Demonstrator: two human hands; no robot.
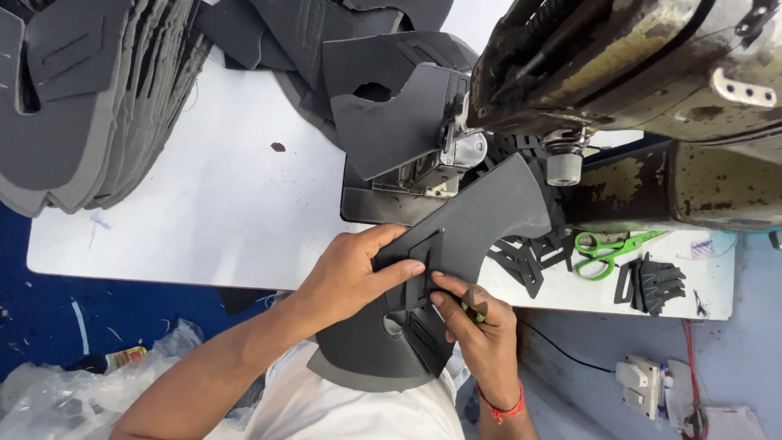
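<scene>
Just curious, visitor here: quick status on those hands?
Left hand and right hand both pinching dark panel. Small patch pressed on it. Sewing machine just ahead.

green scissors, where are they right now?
In the head view, the green scissors lie on the white table at right, below the sewing machine, beside small black cut pieces.

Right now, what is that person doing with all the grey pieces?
A person is holding a big curved dark grey cut-out panel at a worn sewing machine. The left hand presses a small grey patch onto the panel, and the right hand pinches its lower edge. Stacks of the same grey pieces sit on the white table. Green scissors lie to the right, beside small black cut shapes.
</scene>
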